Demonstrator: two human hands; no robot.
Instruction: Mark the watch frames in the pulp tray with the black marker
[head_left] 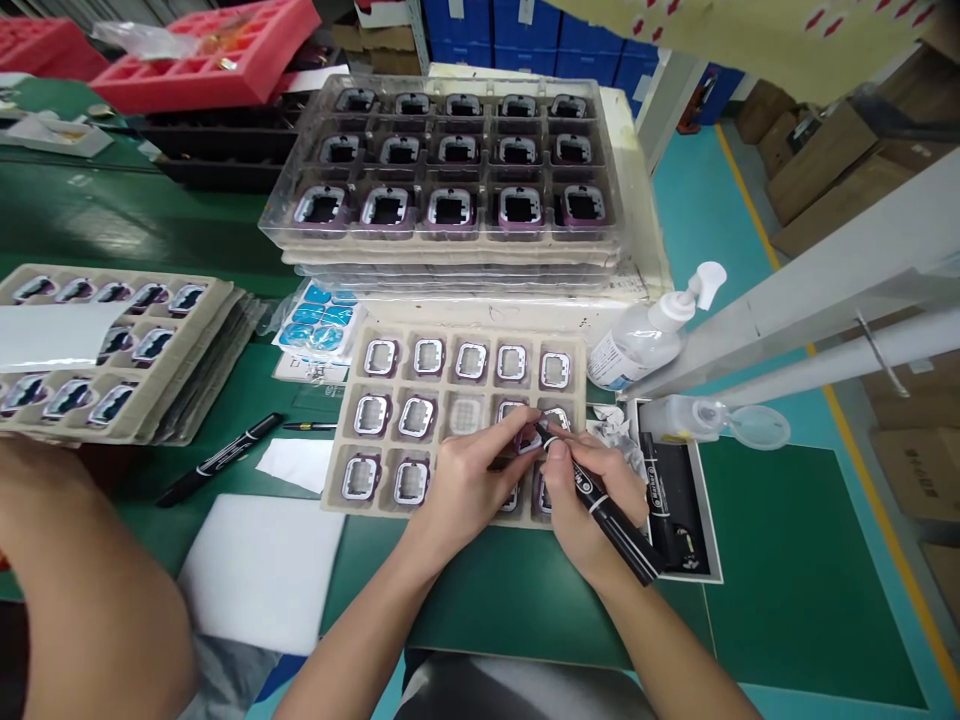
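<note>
My left hand (466,475) pinches a small purple-rimmed frame (527,438) over a beige tray (459,513). In my right hand (592,500) is a black marker (619,530), its tip touching or very near that frame; the fingertips partly hide the contact. Rows of silver-faced purple frames (471,361) fill most of the tray's pockets. One pocket (466,413) in the middle row holds no frame. Some frames at the lower right lie partly behind my hands.
Behind the beige tray stands a stack of clear trays (450,250). To the right are a pump bottle (645,340) and an open box (709,545). Another marker (221,458) and a white foam sheet (262,570) lie left, near another person's arm (90,590).
</note>
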